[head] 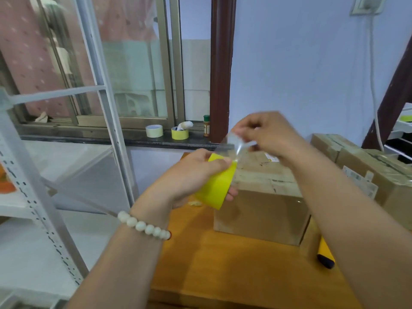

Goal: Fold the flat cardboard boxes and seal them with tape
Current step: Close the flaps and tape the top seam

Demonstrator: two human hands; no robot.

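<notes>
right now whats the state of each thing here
yellow tape roll: held in left hand, off the table
clear tape end: peeled free, pinched by right hand
cardboard box: folded shut, on wooden table
utility knife: lying on table, untouched

Your left hand [191, 175] grips yellow tape roll [217, 186] above wooden table [223, 264]. Your right hand [267, 134] pinches clear tape strip [237, 143] pulled up from roll. Folded cardboard box [263, 201] sits on table behind roll; yellow-handled cutter [325, 255] lies near its right corner.
</notes>
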